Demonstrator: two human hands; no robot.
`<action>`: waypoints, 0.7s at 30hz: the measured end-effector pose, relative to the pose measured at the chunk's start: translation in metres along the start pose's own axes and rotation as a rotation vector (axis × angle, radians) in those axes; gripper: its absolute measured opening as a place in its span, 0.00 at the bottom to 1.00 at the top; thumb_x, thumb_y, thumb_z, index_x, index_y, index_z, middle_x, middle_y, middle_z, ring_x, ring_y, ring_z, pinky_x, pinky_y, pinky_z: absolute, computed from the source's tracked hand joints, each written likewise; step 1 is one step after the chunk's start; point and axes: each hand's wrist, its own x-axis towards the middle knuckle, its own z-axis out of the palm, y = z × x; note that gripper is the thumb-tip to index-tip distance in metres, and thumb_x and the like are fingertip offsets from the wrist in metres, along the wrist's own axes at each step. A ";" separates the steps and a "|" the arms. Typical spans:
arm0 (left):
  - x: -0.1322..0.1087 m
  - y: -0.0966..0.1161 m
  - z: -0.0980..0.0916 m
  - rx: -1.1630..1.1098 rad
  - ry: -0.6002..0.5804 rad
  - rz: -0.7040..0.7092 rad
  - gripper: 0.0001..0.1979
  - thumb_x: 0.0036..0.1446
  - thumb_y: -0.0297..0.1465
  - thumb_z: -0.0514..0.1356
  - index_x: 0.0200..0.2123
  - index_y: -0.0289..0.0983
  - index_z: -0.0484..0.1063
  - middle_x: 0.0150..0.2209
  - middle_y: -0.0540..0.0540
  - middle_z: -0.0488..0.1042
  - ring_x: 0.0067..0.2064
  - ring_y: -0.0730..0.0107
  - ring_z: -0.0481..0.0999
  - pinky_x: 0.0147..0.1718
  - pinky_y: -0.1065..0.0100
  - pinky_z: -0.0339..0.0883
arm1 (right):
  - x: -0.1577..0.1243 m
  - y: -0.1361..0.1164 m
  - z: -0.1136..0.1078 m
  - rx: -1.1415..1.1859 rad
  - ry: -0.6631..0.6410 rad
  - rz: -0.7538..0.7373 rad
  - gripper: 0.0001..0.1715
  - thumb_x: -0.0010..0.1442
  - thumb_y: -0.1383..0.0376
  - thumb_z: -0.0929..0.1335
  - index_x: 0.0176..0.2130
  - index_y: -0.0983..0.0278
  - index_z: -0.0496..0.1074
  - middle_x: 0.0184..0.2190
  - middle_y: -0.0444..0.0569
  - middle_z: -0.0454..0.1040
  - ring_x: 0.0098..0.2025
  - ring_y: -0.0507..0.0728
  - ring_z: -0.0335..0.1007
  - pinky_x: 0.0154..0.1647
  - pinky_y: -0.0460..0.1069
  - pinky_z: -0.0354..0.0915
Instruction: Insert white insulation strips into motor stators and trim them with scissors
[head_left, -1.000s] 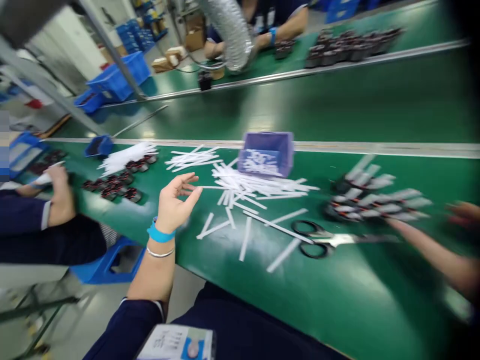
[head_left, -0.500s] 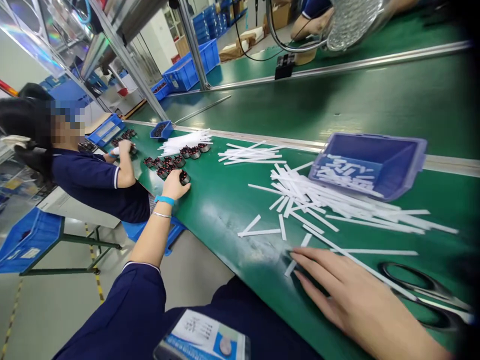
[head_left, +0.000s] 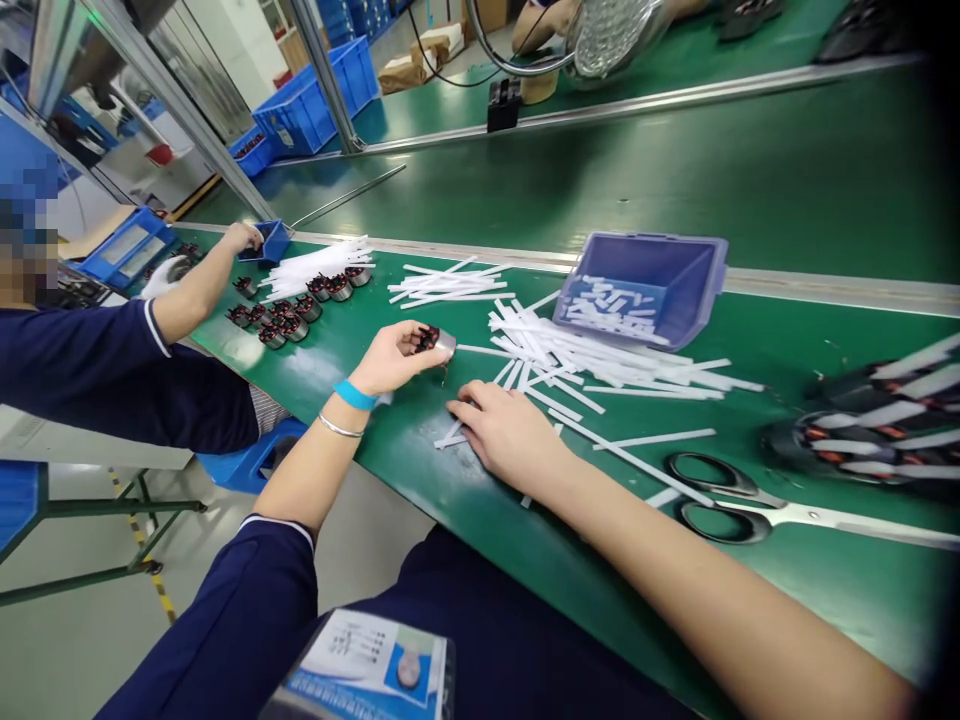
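Note:
My left hand is closed around a small motor stator with red-and-black windings, held just above the green table. My right hand lies palm down on the table beside it, fingertips pressing on a white paper strip; whether the fingers pinch it I cannot tell. A loose heap of white strips spreads out to the right of both hands. More stators stand in a group to the left.
A purple bin holding strips lies tipped behind the heap. Scissors rest at the right, with stators stuffed with strips beyond them. A co-worker's arm reaches toward a small blue tray at the left.
My left hand has come back from the group of stators with one in its grip. My right hand has slid left across the table onto a strip. The co-worker's arm now reaches forward.

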 end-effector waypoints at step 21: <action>-0.011 0.022 0.099 -0.689 -0.610 -0.096 0.25 0.44 0.39 0.72 0.44 0.36 0.70 0.37 0.44 0.76 0.31 0.69 0.77 0.28 0.68 0.75 | -0.088 0.033 -0.064 0.789 0.605 0.472 0.03 0.56 0.63 0.71 0.30 0.61 0.75 0.27 0.47 0.75 0.28 0.54 0.72 0.27 0.47 0.70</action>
